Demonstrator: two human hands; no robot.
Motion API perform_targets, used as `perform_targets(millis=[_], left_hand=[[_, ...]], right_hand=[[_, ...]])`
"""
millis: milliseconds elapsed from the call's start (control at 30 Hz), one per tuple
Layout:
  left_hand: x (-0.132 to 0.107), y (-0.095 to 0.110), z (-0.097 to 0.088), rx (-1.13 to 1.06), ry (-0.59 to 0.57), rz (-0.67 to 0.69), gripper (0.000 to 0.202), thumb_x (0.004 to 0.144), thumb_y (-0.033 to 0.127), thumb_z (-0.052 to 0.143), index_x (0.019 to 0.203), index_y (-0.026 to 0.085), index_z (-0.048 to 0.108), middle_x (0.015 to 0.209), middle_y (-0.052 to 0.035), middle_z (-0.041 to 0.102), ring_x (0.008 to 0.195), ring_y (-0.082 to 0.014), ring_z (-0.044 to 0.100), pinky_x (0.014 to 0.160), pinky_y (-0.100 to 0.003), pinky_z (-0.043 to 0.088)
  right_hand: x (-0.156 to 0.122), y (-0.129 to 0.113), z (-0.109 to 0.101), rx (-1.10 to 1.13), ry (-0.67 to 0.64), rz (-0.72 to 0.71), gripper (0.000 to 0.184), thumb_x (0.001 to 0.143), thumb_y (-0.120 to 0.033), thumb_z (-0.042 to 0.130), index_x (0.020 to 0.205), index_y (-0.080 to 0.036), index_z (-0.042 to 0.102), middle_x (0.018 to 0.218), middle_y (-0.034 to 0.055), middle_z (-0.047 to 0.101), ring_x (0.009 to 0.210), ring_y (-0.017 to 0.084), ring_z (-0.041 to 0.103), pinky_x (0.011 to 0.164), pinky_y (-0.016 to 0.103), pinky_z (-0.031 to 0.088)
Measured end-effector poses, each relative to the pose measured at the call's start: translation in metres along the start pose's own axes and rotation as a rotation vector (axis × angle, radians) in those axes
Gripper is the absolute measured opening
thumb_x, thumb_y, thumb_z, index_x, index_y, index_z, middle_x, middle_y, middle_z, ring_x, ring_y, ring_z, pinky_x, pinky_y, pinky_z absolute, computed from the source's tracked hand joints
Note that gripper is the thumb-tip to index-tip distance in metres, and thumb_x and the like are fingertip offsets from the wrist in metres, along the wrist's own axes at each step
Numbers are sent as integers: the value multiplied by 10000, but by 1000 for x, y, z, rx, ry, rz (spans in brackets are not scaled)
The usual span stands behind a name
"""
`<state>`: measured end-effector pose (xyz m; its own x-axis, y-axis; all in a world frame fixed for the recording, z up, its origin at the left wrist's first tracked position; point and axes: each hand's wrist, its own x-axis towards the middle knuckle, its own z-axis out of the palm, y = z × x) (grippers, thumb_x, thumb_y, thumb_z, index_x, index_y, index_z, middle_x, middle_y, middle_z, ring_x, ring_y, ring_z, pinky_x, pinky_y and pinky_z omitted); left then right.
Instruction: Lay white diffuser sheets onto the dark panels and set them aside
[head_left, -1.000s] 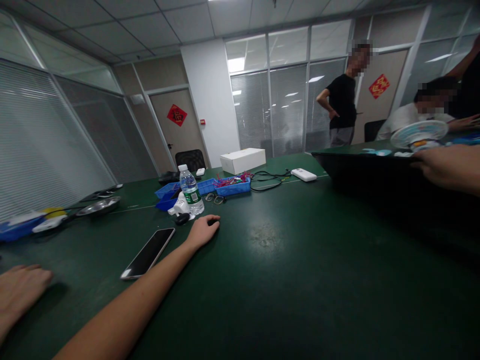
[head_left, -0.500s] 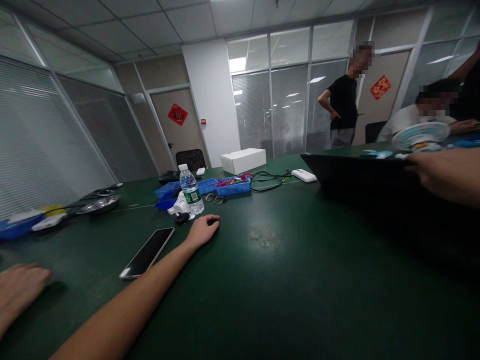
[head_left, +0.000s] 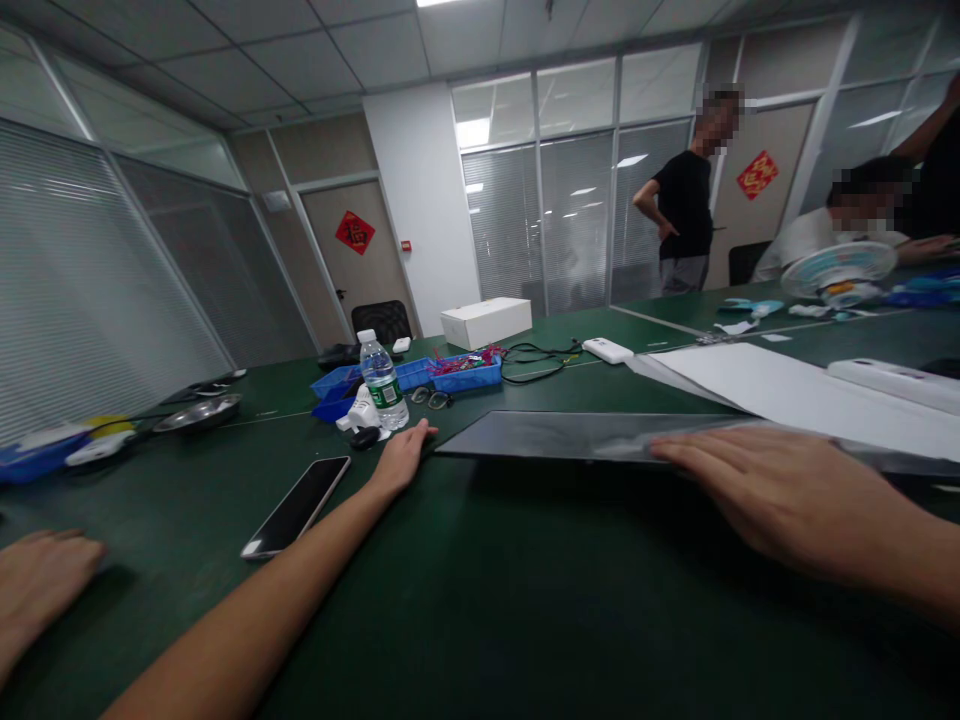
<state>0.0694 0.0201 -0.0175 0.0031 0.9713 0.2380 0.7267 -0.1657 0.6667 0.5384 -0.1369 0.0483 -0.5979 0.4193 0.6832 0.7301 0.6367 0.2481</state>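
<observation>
My right hand (head_left: 780, 490) is closed on a thin dark flat panel (head_left: 555, 437), its fingers lying over the top face and the thumb hidden. The panel has a dull shine and is held nearly level, low above the green table, with a dark shadow beneath. My left hand (head_left: 401, 455) rests open on the table by the panel's left corner; whether it touches cannot be told. Near my left forearm lies a smartphone (head_left: 296, 508), screen up. A black computer mouse (head_left: 365, 438) and an upright water bottle (head_left: 384, 385) are just beyond my left hand.
Blue trays (head_left: 466, 376) of small parts, a white box (head_left: 487, 322) and black cables stand farther back. White sheets (head_left: 720, 375) lie beyond the panel. Another person's hand (head_left: 49, 575) rests at the left. A fan (head_left: 836, 272) and several people are at the far right.
The panel has come down from a steep tilt to nearly level and moved left with my right hand, uncovering the white sheets. My left hand's fingers have turned slightly.
</observation>
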Motion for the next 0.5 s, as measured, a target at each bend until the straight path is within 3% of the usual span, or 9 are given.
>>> perform_targets(millis=[100,233,300,367,500], left_hand=[[2,-4,0,-35,34,5,734,992,637,241,1224,147,735,1328,-107,708,1298,-276,607,1161,-395,375],[0,-3,1,51,42,60,616,974,565,373,1270,147,716,1440,-113,629,1383,-276,537,1192,-392,345],[-5,3,3,162,-5,128,538,925,498,496,1304,178,705,1530,-98,542,1390,-288,533,1194,-399,351],[-10,9,4,277,-72,219,511,889,446,559,1325,219,698,1583,-68,475,1403,-298,520,1201,-412,349],[-15,17,5,367,-159,261,507,920,406,504,1355,215,679,1532,-66,533,1432,-272,490,1214,-409,338]], right_hand=[[0,-9,24,-7,-152,-241,424,888,-203,498,1276,-205,671,1230,86,714,1005,243,715,805,420,613],[6,-8,45,154,-399,-252,358,980,-382,512,1280,-246,652,1164,48,732,963,195,712,785,355,583],[17,6,50,154,-456,-180,419,999,-472,468,1296,-235,646,1136,64,735,946,203,708,784,356,566],[30,33,57,59,-430,-54,468,1011,-505,408,1291,-218,651,1133,92,731,944,232,700,796,387,547],[31,104,79,-226,-397,401,569,995,-549,353,1371,-190,585,1177,168,695,927,307,669,780,442,504]])
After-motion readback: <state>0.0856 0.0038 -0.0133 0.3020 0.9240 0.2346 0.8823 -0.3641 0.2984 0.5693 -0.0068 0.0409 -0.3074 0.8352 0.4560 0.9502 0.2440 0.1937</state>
